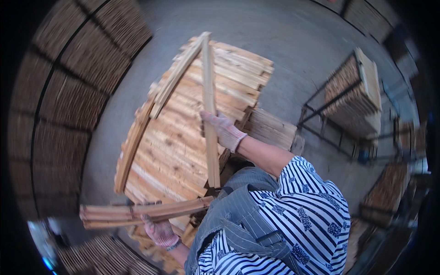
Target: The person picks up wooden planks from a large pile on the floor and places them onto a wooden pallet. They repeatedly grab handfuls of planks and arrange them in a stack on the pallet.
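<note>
My left hand (160, 232), in a pinkish work glove, is closed around a bundle of reddish-brown wooden strips (107, 213) at the near left. Its fingers wrap the bundle, which lies across the near end of a stack of pale wooden slats (176, 151). My right hand (223, 130), gloved alike, grips a long light wooden strip (208, 82) about its middle. That strip runs lengthwise over the stack, crossing its slats. Another light strip (178, 75) and a darker strip (134, 153) lie along the stack's left side.
Tall strapped stacks of wood (73, 87) stand along the left. A metal rack (330, 105) holding boards is at the right, and wooden blocks (270, 128) sit beside the slat stack. Grey concrete floor (183, 20) shows beyond it. More wood strips (105, 256) lie at the lower left.
</note>
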The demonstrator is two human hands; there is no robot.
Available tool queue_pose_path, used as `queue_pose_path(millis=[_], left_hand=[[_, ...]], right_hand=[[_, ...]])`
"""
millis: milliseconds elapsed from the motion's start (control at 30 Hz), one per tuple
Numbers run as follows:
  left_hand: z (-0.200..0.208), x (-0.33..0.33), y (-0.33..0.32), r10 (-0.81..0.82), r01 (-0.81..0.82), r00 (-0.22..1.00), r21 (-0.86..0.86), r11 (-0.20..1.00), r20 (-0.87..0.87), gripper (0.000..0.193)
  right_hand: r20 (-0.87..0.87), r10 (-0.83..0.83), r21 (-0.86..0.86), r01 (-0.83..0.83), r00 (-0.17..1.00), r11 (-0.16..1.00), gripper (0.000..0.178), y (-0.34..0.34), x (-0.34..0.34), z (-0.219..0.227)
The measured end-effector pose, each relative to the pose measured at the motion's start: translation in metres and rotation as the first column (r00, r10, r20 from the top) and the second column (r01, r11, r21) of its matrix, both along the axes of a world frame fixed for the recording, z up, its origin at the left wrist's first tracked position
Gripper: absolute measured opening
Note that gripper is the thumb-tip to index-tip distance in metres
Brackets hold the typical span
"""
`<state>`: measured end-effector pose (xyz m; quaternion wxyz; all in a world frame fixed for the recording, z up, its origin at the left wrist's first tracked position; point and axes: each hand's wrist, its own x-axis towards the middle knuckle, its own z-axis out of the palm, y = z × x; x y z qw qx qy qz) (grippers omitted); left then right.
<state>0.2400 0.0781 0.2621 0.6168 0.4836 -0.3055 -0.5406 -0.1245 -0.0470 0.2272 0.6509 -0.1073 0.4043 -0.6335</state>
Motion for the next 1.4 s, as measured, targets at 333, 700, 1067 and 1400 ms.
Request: queue_pose_path(millis=[333, 700, 1067, 1400], left_hand=[[-0.031, 0.012, -0.077, -0.152, 0.152, 0.965, -0.013, 0.988, -0.212, 0.051], [-0.020, -0.009, -0.098, -0.197, 0.224, 0.960, 0.126, 0.966, -0.198, 0.047], [-0.046, 0.007, -0.116, -0.080, 0.108, 0.980, 0.150, 0.983, -0.181, 0.047], [-0.034, -0.032, -0.125, -0.071, 0.103, 0.982, 0.183, 0.978, -0.178, 0.052]], right_hand=[[-0.149, -0.457, 0.263, 0.480, 0.877, 0.837, 0.051, 0.054, -0.125, -0.159], [-0.454, -0.234, 0.413, 0.436, 0.859, 0.800, 0.098, -0.001, -0.137, -0.176], [-0.404, -0.169, 0.416, 0.345, 0.899, 0.842, 0.100, -0.018, -0.136, -0.202], [-0.210, -0.277, 0.266, 0.327, 0.938, 0.907, 0.091, 0.014, -0.156, -0.195]])
